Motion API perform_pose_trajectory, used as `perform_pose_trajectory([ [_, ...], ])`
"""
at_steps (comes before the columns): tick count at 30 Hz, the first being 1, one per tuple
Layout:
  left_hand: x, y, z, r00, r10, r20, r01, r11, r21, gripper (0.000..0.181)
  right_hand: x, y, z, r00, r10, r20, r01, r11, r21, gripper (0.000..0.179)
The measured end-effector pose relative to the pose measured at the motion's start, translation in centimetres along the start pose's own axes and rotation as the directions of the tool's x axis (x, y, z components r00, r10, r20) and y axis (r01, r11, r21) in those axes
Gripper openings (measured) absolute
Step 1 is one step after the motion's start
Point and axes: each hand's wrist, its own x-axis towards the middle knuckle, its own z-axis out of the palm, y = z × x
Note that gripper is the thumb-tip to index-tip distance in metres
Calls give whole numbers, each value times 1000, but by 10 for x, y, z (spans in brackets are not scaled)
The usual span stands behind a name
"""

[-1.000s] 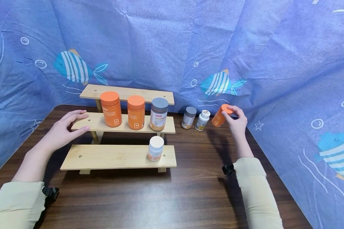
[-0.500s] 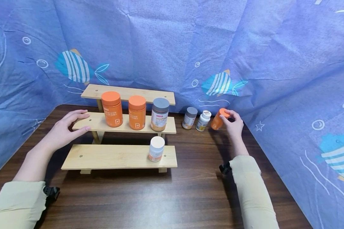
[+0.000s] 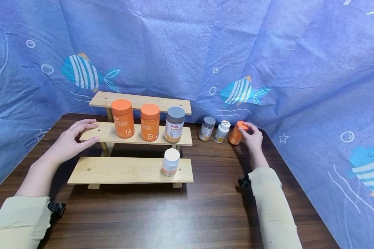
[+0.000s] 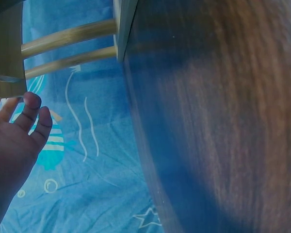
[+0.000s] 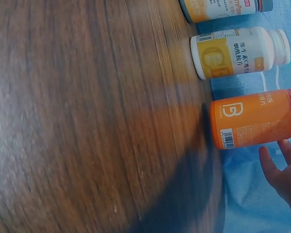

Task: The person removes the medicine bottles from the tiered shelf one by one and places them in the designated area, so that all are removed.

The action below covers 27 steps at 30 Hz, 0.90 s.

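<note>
At the rear right, my right hand [image 3: 253,137] holds the orange lid of an orange pill bottle [image 3: 236,135] between thumb and fingers. That bottle is nearly upright at the tabletop, beside a white pill bottle [image 3: 222,132] and a grey-lidded bottle [image 3: 206,129]. On the other side, my left hand [image 3: 69,141] grips the left end of the middle board of a three-tier wooden rack [image 3: 124,170], thumb at the front edge. The left wrist view shows its fingertips at the board's end [image 4: 8,89]. The right wrist view shows the orange bottle's label and barcode [image 5: 252,120].
The middle board carries a large orange bottle [image 3: 123,119], a smaller orange bottle [image 3: 150,123] and a grey-lidded jar [image 3: 174,125]. A white-capped bottle [image 3: 170,162] stands on the lowest board's right. A blue fish-patterned cloth [image 3: 174,52] hangs behind the brown table [image 3: 149,214].
My right hand has moved slightly left and down with the orange bottle, which has gone from tilted to nearly upright beside the white bottle. The left hand keeps its place on the rack.
</note>
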Motion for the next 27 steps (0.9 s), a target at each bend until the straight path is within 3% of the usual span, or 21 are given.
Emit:
perform_pose_trajectory([
  [5,0,-1,0,1000,3,-4,-3,1000,2,51,-1,4,2,999,35,18,-35,999,-15,37],
  [11,0,-1,0,1000,3,-2,-3,1000,3,51,-2,7,3,997,73,34,-74,997,36,38],
  [18,0,-1,0,1000,-1,-1,1,1000,7,51,-1,8,3,997,66,42,-68,996,55,39],
  [27,0,0,0,1000,-1,0,1,1000,6,51,-3,-3,-2,997,42,70,-53,984,172,40],
])
